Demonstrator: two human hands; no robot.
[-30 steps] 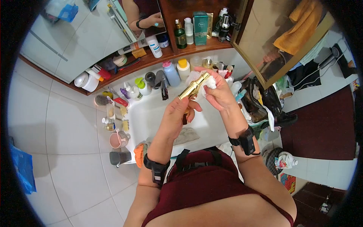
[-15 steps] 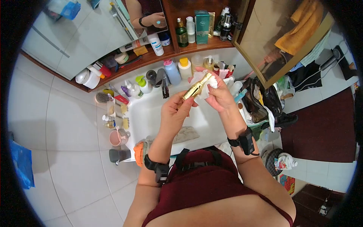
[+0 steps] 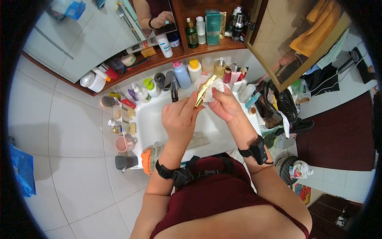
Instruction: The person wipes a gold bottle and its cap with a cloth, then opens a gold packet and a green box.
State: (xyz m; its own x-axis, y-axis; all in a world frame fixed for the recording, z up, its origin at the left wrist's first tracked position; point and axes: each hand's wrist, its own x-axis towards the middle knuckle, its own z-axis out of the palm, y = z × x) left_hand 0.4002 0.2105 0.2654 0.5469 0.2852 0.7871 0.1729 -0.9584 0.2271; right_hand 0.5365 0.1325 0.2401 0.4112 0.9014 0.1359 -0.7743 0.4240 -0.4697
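Observation:
A shiny gold bottle [image 3: 204, 92], slim toward its upper end, is held tilted above the white sink [image 3: 153, 124]. My left hand [image 3: 179, 119] is closed around its lower end, back of the hand toward me. My right hand [image 3: 226, 105] grips a crumpled white tissue [image 3: 217, 85] that wraps around and behind the bottle's upper part. The right fingers behind the tissue are partly hidden. A grey cloth [image 3: 198, 139] lies in the sink below my hands.
Several bottles, including a blue bottle [image 3: 182, 77] and a yellow-capped bottle [image 3: 194, 71], line the sink's back edge. Above is an open cabinet shelf [image 3: 217, 47] with its mirrored door [image 3: 278, 75] swung out right. A pink cup [image 3: 124, 143] stands at left, a black bag [image 3: 274, 105] at right.
My left hand has rolled over so its back shows more, and the gold bottle has turned slightly more upright. The tissue has shifted a little around the bottle with my right hand.

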